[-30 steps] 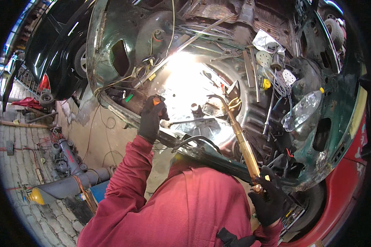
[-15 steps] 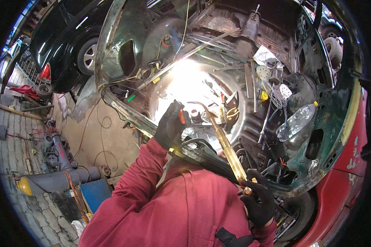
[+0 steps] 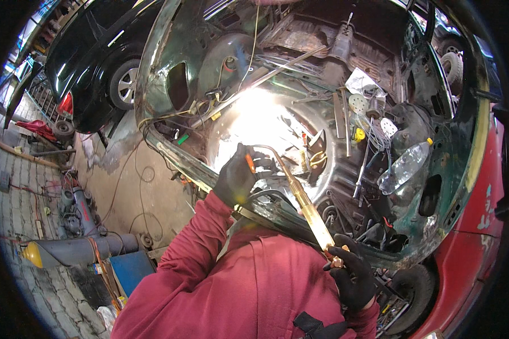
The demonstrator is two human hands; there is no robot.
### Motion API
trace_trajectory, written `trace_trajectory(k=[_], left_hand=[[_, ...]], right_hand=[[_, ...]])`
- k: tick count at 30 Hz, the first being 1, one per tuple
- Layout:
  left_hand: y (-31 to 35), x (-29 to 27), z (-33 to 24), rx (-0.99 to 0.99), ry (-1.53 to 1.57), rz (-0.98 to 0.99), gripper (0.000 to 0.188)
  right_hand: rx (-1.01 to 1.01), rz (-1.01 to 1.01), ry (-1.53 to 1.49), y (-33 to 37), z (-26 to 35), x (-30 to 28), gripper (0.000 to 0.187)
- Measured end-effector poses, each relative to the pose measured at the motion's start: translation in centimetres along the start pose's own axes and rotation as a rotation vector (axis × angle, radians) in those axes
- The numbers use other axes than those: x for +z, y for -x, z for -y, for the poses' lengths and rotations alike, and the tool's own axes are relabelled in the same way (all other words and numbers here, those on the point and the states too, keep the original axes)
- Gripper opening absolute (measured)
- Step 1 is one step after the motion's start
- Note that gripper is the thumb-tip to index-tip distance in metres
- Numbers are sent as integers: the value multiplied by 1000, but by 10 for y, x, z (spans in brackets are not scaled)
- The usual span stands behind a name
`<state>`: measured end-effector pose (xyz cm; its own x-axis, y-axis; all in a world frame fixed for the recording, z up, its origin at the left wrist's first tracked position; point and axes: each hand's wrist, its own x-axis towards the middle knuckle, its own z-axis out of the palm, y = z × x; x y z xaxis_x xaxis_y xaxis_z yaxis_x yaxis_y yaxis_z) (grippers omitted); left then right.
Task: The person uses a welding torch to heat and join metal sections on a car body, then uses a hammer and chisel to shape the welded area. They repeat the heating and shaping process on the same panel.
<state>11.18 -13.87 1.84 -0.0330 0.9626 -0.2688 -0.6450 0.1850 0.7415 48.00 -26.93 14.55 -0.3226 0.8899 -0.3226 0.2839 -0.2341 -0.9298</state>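
My right hand (image 3: 353,275), in a black glove, is closed around the valve end of a brass gas welding torch (image 3: 303,199). The torch slants up to the left, and its thin bent nozzle ends right beside the fingers of my left hand (image 3: 235,176). That hand, also black-gloved, is closed on a small orange object (image 3: 250,163), possibly a lighter; most of it is hidden by the glove. Both hands are over the rear edge of a green car body (image 3: 178,160). Behind them glares a lit spare-wheel well, too bright to make out fully. I cannot see a flame.
Yellow-handled scissors (image 3: 318,159) lie in the well. To its right are a clear plastic bottle (image 3: 406,165), coiled wire, sanding discs and metal strips. A grey gas cylinder (image 3: 85,248) lies on the floor at left. A dark car (image 3: 96,62) stands beyond, red bodywork (image 3: 464,271) at right.
The torch nozzle has come left and slightly down, closer to the orange object in my left hand. Both hands keep their grip. The whole view has shifted a little.
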Motion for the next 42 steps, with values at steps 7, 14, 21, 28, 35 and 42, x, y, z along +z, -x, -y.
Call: trace_trajectory(k=[7, 14, 21, 28, 35, 42], left_hand=[[-10, -17, -4, -155, 299, 150, 44], [6, -10, -12, -214, 298, 83, 42], [-15, -35, 4, -190, 397, 177, 35], [-9, 6, 11, -198, 143, -47, 65], [-23, 1, 16, -135, 6, 68, 23], [6, 45, 42, 17, -606, 340, 28]], right_hand=[[-31, 42, 14, -1, -3, -5, 50], [-8, -1, -15, -3, -10, 3, 51], [-117, 31, 124, -8, -4, -7, 54], [-94, 27, 22, -19, -3, -10, 54], [-136, 1, 146, -16, -14, -18, 56], [-115, -105, 156, -25, -18, -16, 54]])
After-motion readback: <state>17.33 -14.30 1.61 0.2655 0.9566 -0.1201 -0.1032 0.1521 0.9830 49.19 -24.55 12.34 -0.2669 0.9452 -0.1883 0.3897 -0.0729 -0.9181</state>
